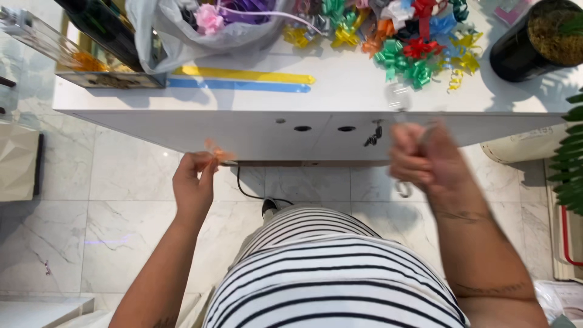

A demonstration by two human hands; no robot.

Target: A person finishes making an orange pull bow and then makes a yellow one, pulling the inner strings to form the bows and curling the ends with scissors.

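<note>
Left hand (193, 182): fingertips pinch the orange ribbon (217, 152) end, below the white table (340, 91) edge. Right hand (422, 159): fingers curled around blurred scissors (402, 182). Recommended: keep ribbon taut, draw blade steadily along it

White table (340, 91); yellow strip (243, 75), blue strip (237, 85), ribbon bows (395, 36), plastic bag (182, 30), black pot (534, 42).

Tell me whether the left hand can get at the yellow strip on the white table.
Probably yes: the left hand pinches an orange ribbon below the table edge; the yellow strip lies uncovered just beyond.
</note>
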